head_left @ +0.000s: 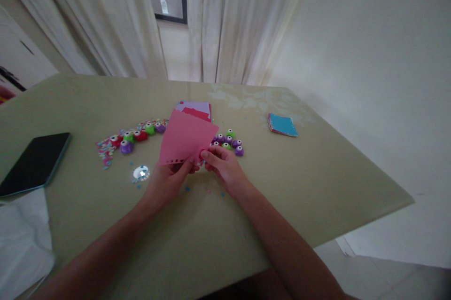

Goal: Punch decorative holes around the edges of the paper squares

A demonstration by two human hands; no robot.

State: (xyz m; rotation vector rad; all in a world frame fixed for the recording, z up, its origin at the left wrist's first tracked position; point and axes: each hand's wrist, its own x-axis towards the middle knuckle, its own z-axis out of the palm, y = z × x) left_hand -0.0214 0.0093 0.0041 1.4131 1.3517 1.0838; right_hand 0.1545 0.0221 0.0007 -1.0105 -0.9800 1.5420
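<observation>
A pink paper sheet (186, 138) with a row of punched holes along its near edge stands tilted above the table. My left hand (169, 178) pinches its near edge from below. My right hand (222, 164) is closed at the sheet's near right corner, and a small red thing, probably a paper punch, shows between its fingers. Just behind my right hand lies a cluster of purple and green paper punches (229, 142).
A row of red, green and purple punches (137, 136) and paper confetti (105, 149) lie left. A stack of coloured paper (197, 108) sits behind, a blue pad (283, 125) at right, a dark tablet (35, 162) far left, the olive table (299, 187) edge at right.
</observation>
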